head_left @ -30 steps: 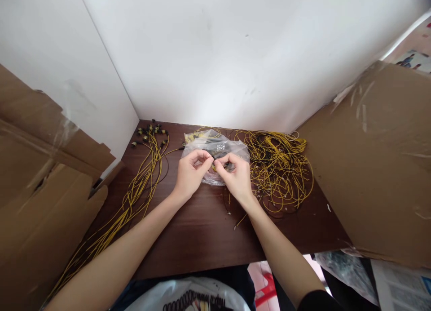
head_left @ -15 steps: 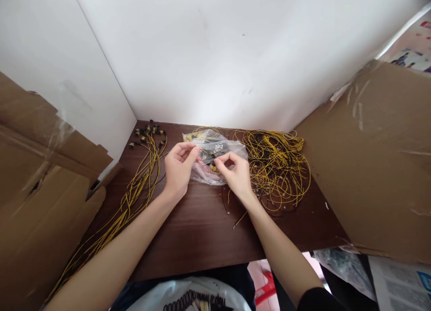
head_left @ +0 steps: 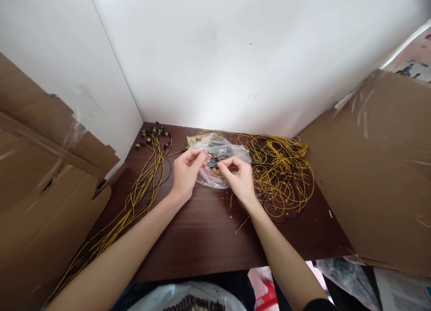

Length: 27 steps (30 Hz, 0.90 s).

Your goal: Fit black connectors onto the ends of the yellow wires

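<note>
My left hand (head_left: 187,174) is closed in a pinch on a thin yellow wire (head_left: 208,154), whose end runs toward my right hand. The fingertips of my right hand (head_left: 239,176) pinch a small black piece (head_left: 216,159) at that end; its exact kind is too small to make out. Both hands are held over a clear plastic bag (head_left: 243,153) with yellow and black small parts inside. Left of my hands lies a bundle of yellow wires (head_left: 145,178) with black-and-yellow connectors (head_left: 148,140) at the far end.
A tangled heap of yellow and black wires (head_left: 279,171) lies on the brown table (head_left: 195,239) at right. Cardboard sheets stand on the left (head_left: 37,176) and the right (head_left: 367,176). A white wall (head_left: 215,77) closes the back. A printed plastic bag (head_left: 188,293) is below the front edge.
The view has shifted slightly, so the whole scene sits a little lower and further right. My fingertips have drawn slightly closer together, keeping their pinch on the wire and black piece.
</note>
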Tool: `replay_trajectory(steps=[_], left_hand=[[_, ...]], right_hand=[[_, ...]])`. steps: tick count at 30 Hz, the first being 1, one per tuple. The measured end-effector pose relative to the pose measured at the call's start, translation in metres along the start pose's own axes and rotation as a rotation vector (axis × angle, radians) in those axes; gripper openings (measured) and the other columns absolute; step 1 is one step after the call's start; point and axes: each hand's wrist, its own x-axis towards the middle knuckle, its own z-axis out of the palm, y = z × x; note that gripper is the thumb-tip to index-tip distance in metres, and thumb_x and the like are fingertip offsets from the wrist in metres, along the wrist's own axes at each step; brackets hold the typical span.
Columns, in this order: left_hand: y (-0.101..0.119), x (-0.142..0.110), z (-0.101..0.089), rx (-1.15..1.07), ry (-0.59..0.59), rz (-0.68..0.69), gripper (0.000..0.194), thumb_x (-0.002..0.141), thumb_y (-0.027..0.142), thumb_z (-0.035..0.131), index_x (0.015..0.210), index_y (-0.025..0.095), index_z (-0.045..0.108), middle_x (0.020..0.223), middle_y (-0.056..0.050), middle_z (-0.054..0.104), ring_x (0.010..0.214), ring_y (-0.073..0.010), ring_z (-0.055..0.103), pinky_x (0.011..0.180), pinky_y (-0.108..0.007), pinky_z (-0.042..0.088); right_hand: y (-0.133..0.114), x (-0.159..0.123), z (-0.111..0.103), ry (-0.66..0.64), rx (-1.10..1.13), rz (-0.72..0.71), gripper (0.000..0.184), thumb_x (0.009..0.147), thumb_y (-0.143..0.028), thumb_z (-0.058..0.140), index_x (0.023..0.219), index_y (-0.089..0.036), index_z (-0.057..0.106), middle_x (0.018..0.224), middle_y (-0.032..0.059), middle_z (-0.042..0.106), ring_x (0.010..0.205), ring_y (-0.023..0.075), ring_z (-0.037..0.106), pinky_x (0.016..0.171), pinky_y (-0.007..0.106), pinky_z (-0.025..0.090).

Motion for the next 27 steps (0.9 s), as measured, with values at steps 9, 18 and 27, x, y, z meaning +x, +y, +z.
replay_trajectory(steps=[9,18,27], left_hand=[[0.0003,-0.0022,-0.0004,0.084,-0.022,0.065,0.020,0.072,0.034,0.068,0.077,0.014,0.066,0.074,-0.003,0.066,0.054,-0.0087,0.054,0.059,-0.022,0.046],[-0.0012,-0.0015,-0.0027,0.209,-0.011,0.100,0.015,0.071,0.029,0.069,0.071,0.014,0.065,0.075,-0.003,0.067,0.058,-0.0105,0.057,0.060,-0.023,0.048],[-0.0019,0.0047,-0.0052,0.098,0.088,0.109,0.015,0.073,0.030,0.067,0.072,0.015,0.065,0.073,-0.003,0.069,0.056,-0.0089,0.055,0.059,-0.021,0.045]], right_hand=[[0.0018,-0.0001,0.0006,-0.005,-0.014,0.004,0.020,0.076,-0.035,0.061,0.070,-0.016,0.065,0.065,0.0018,0.065,0.055,0.0127,0.054,0.055,0.025,0.042],[-0.0003,-0.0007,-0.0008,-0.041,0.011,0.004,0.020,0.076,-0.035,0.061,0.072,-0.016,0.066,0.067,0.0026,0.067,0.057,0.0131,0.056,0.055,0.025,0.043],[-0.0015,0.0020,-0.0088,-0.068,-0.016,0.005,0.016,0.074,-0.033,0.062,0.073,-0.017,0.065,0.062,0.0011,0.063,0.054,0.0128,0.053,0.052,0.025,0.041]])
